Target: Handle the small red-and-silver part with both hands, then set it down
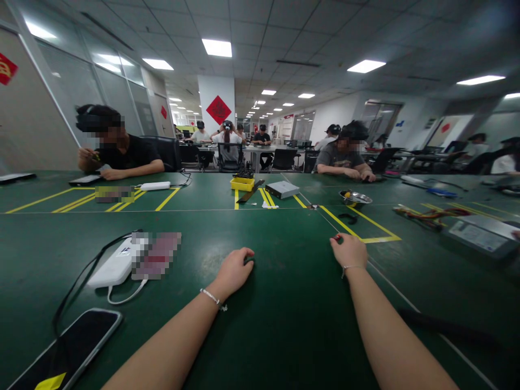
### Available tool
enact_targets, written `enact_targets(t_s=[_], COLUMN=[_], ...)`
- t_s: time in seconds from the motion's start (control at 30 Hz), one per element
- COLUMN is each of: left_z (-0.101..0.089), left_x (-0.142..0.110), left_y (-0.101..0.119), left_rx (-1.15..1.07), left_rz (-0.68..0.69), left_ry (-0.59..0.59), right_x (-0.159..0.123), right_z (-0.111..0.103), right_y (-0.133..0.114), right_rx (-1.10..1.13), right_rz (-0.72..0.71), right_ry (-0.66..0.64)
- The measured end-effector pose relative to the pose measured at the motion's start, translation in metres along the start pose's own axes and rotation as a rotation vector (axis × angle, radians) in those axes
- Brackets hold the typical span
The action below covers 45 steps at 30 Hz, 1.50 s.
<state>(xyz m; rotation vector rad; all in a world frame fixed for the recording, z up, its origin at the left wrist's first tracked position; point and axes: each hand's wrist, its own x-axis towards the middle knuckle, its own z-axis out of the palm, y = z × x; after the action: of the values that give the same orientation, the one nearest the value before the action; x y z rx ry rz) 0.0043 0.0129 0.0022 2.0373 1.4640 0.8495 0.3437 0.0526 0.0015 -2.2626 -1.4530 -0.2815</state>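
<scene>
My left hand (235,272) rests on the green tabletop (284,303), its fingers curled and the thumb close to the index finger. Whatever those fingers hold, if anything, is hidden. Farther right, my right hand (350,252) is closed too, with a small red thing (337,237) showing at its fingertips; its kind is too small to make out. Just beyond this hand lies a black curved piece (348,218). A metal bowl (356,197) with something yellow in it stands behind that piece.
At left lie a white power bank (119,261) with cables and a phone (67,352). A grey metal box (281,189) and a yellow bin (242,184) stand ahead. To the right is a power supply unit (483,235) with wires. Two people sit across the table.
</scene>
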Motion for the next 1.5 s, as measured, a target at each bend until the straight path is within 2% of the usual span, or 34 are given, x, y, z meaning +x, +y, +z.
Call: enact_targets(t_s=[0.07, 0.17, 0.33, 0.47, 0.53, 0.6, 0.7, 0.77, 0.9, 1.0, 1.1, 1.2, 1.3, 1.4, 1.5], left_z=[0.001, 0.002, 0.003, 0.004, 0.005, 0.005, 0.007, 0.008, 0.010, 0.010, 0.007, 0.004, 0.002, 0.003, 0.004], left_x=[0.000, 0.000, -0.002, -0.002, -0.003, -0.003, -0.003, -0.003, -0.002, -0.003, -0.004, -0.005, -0.006, -0.005, -0.005], left_y=[-0.002, -0.003, -0.004, -0.005, -0.005, -0.006, -0.007, -0.007, -0.006, -0.006, -0.004, 0.000, 0.002, 0.000, -0.002], left_rx=[0.055, 0.062, 0.080, 0.140, 0.162, 0.174, 0.178, 0.181, 0.215, 0.255, 0.265, 0.262, 0.265, 0.276, 0.284], left_rz=[0.018, 0.044, 0.065, 0.097, 0.114, 0.124, 0.116, 0.114, 0.155, 0.165, 0.156, 0.130, 0.124, 0.136, 0.141], left_ry=[0.005, -0.003, -0.013, -0.010, -0.010, -0.010, -0.005, 0.005, -0.016, -0.043, -0.056, -0.079, -0.088, -0.086, -0.084], right_x=[0.001, -0.003, -0.008, -0.009, -0.013, -0.022, -0.048, -0.071, -0.106, -0.107, -0.083, -0.049, -0.020, -0.005, 0.000], right_z=[0.001, 0.000, -0.001, -0.002, -0.005, -0.008, -0.010, -0.009, -0.005, -0.005, -0.006, -0.005, 0.000, 0.005, 0.008], right_y=[0.011, 0.014, 0.011, 0.002, -0.014, -0.040, -0.086, -0.112, -0.139, -0.138, -0.121, -0.087, -0.045, -0.010, 0.006], right_rx=[-0.046, -0.073, -0.077, -0.080, -0.047, 0.032, 0.186, 0.264, 0.349, 0.364, 0.316, 0.159, -0.004, -0.081, -0.105], right_rz=[0.120, 0.238, 0.275, 0.264, 0.135, -0.117, -0.552, -0.763, -0.990, -1.053, -0.928, -0.609, -0.290, -0.065, 0.003], right_ry=[-0.044, -0.127, -0.209, -0.162, -0.086, -0.053, -0.137, -0.193, -0.306, -0.358, -0.279, -0.149, -0.099, -0.128, -0.225])
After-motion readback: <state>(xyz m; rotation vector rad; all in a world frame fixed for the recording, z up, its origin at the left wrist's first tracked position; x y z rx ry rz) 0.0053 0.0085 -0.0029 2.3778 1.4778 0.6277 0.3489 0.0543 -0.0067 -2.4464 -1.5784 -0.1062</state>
